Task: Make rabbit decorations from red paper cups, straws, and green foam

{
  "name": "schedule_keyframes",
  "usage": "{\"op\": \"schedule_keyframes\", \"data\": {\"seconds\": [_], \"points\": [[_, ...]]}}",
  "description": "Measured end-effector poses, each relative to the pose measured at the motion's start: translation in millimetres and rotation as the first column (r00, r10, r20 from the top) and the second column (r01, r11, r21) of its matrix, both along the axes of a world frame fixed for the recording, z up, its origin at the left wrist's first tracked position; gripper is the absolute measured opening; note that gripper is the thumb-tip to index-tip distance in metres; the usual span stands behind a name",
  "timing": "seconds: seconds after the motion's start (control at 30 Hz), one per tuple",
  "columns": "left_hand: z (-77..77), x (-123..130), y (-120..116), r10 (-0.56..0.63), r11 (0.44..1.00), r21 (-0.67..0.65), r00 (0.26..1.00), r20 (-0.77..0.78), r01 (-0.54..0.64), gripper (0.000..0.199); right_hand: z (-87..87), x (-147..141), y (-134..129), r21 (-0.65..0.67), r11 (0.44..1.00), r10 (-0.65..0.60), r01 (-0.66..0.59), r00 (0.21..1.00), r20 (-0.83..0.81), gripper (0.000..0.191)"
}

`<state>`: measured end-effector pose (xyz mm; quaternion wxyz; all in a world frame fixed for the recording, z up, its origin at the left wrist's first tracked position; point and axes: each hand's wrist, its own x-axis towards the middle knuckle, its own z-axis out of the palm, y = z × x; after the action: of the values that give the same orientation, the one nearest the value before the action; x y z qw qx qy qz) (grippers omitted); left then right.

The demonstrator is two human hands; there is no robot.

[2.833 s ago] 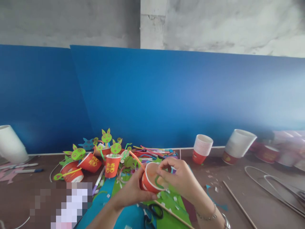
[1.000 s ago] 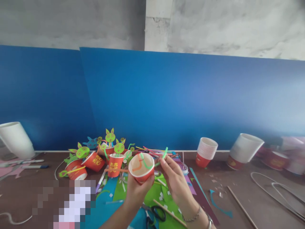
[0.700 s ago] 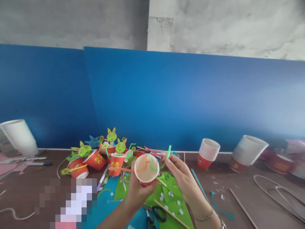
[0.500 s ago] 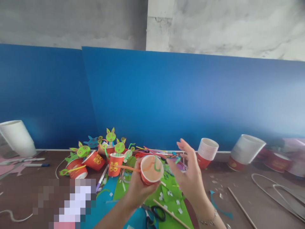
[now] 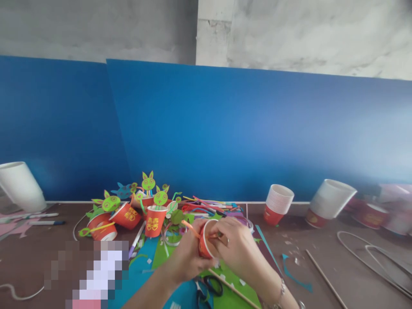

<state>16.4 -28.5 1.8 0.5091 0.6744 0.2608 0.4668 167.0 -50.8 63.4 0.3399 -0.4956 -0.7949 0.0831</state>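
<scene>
My left hand (image 5: 189, 251) is wrapped around a red paper cup (image 5: 203, 245), tilted so that its white-rimmed mouth faces right. An orange pipe cleaner (image 5: 191, 228) sticks out of the cup's left side, and a bit of orange also shows inside the mouth. My right hand (image 5: 233, 242) reaches into the mouth with its fingers pinched together, a small green tip beside them. What the fingers hold is mostly hidden. Below the hands lie black-handled scissors (image 5: 212, 286) and a wooden stick (image 5: 236, 292) on green paper (image 5: 230, 296).
Red cups with green animal faces (image 5: 154, 221) stand or lie at the left. A pile of coloured pipe cleaners (image 5: 209, 206) lies by the blue partition (image 5: 225, 128). Stacked cups (image 5: 278, 204) stand at the right, near another stick (image 5: 325, 278) and a white cable (image 5: 357, 244).
My right hand, spread and apart from the cup before, has come left and down with its fingers closed in the cup's mouth. The cup has turned its mouth rightward.
</scene>
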Motion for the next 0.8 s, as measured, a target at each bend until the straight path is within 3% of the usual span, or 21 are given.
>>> {"op": "schedule_keyframes", "data": {"seconds": [0.1, 0.2, 0.37, 0.6, 0.8], "points": [[3.9, 2.7, -0.4, 0.016, 1.000, 0.024, 1.000, 0.010, -0.017, 0.067, -1.7, -6.7, 0.9, -0.016, 0.998, -0.064, 0.063, 0.996, -0.059, 0.018], [8.1, 5.2, -0.8, -0.012, 1.000, -0.006, 0.992, 0.125, 0.013, 0.062, 4.1, -5.9, 0.8, -0.032, 0.997, -0.072, 0.069, 0.993, -0.097, 0.018], [7.0, 4.0, 1.6, -0.023, 0.996, -0.076, 0.977, 0.214, 0.040, 0.063, 12.7, 9.9, -6.2, -0.009, 0.999, -0.048, 0.048, 0.990, -0.135, 0.038], [2.2, 0.7, 3.8, 0.001, 0.998, -0.065, 0.980, 0.199, 0.013, 0.058, -1.4, 7.6, -16.1, 0.051, 0.999, 0.007, -0.007, 1.000, -0.011, 0.036], [-1.4, 3.7, 2.9, 0.004, 0.998, -0.065, 0.972, 0.236, 0.012, 0.059, 0.6, -2.6, -19.4, 0.024, 1.000, -0.013, 0.012, 0.999, 0.050, 0.031]]}}
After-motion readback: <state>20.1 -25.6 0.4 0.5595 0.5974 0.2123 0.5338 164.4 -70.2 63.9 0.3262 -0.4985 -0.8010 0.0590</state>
